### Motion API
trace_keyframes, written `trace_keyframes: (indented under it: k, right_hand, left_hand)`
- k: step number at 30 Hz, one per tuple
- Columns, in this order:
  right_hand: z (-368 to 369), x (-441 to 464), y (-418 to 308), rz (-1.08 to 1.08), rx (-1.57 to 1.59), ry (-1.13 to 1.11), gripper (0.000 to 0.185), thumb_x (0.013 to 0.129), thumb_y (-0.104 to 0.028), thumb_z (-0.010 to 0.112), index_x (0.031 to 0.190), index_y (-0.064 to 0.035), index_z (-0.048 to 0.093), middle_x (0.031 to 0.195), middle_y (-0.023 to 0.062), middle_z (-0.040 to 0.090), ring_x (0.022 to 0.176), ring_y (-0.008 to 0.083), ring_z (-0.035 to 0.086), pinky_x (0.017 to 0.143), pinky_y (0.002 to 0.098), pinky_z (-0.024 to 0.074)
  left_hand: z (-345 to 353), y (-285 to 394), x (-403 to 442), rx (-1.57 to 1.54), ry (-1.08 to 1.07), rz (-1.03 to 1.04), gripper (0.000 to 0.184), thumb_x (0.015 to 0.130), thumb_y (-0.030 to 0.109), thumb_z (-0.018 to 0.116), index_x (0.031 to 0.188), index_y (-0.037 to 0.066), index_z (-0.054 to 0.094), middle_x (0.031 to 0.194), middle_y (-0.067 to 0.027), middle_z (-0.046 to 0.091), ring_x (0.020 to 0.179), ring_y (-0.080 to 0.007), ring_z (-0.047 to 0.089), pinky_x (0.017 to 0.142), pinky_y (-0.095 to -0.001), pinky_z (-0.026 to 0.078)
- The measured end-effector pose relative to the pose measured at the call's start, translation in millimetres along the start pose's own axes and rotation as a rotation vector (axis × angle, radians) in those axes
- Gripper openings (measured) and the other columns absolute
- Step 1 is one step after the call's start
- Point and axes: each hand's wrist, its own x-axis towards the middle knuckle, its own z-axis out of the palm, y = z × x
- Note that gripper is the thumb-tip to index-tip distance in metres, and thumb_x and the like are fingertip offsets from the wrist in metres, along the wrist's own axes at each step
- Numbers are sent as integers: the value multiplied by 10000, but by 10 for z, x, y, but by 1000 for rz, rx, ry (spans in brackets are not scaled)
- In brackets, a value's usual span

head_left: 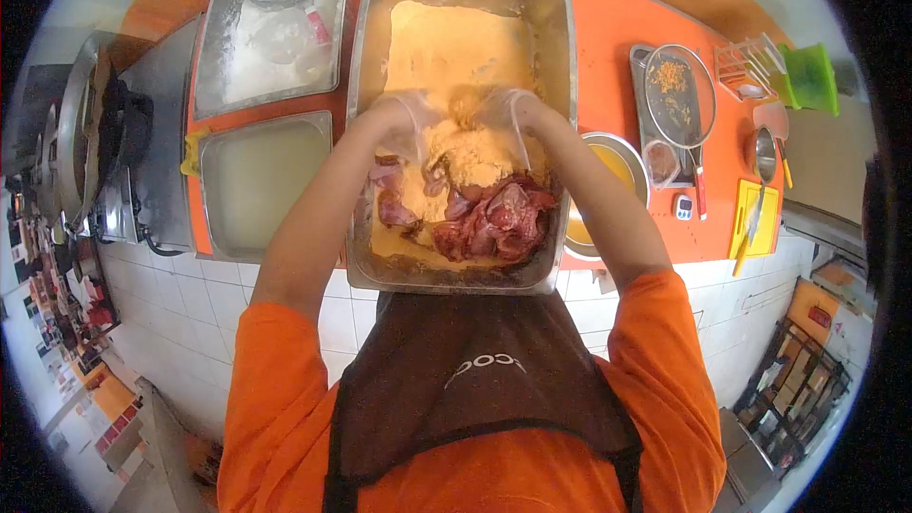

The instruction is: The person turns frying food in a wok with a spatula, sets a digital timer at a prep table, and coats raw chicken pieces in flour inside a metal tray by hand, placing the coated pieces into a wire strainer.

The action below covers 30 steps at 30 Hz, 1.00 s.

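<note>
A deep metal pan (561, 28) holds orange-tinted breading powder (456, 46) and pieces of raw meat (503, 220). The meat is heaped at the near right, with more pieces along the near left, partly dusted. Both hands wear clear plastic gloves and reach into the middle of the pan. My left hand (410, 123) is at the left of the powder, just beyond the left pieces of meat. My right hand (496, 116) is in the powder beyond the meat heap. Motion blur and powder hide the fingers of both, so their grip does not show.
On the left stand a tray of white flour (256, 57) with a sieve (285, 2) and a pan of cloudy liquid (266, 180). On the right are a bowl of yellow liquid (613, 157), a strainer (698, 119), a timer (682, 207) and a yellow cutting board (760, 214).
</note>
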Motion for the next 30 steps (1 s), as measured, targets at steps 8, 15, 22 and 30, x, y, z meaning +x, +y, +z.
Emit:
trace_keyframes:
  k: [8, 15, 22, 30]
  right_hand:
    - [-266, 221, 111, 85, -311, 233, 411, 873, -211, 619, 1263, -81, 604, 1098, 184, 688, 1041, 307, 658, 869, 373, 523]
    - [121, 652, 389, 142, -4, 341, 491, 887, -399, 577, 1272, -96, 613, 1282, 270, 577, 1168, 349, 582, 985, 382, 460]
    - [-73, 484, 288, 61, 257, 368, 545, 880, -361, 601, 1367, -124, 533, 1273, 251, 578, 1138, 355, 584, 984, 384, 460]
    - [197, 135, 13, 178, 244, 10, 412, 844, -336, 647, 1128, -40, 688, 1061, 224, 694, 928, 310, 677, 840, 368, 528]
  left_hand:
    - [-728, 300, -78, -209, 199, -182, 482, 840, 386, 615, 1185, 49, 634, 1069, -240, 659, 981, -299, 650, 806, -402, 506]
    - [167, 50, 414, -655, 353, -405, 485, 839, 344, 679, 1164, -6, 597, 1075, -166, 653, 960, -284, 625, 782, -460, 511]
    - [-195, -272, 436, -794, 401, -115, 311, 860, 284, 675, 1023, 25, 621, 936, -93, 628, 777, -229, 615, 659, -416, 517]
    - [219, 435, -144, -967, 93, -317, 387, 858, 272, 676, 1185, 67, 663, 1190, -150, 667, 932, -274, 677, 730, -386, 545]
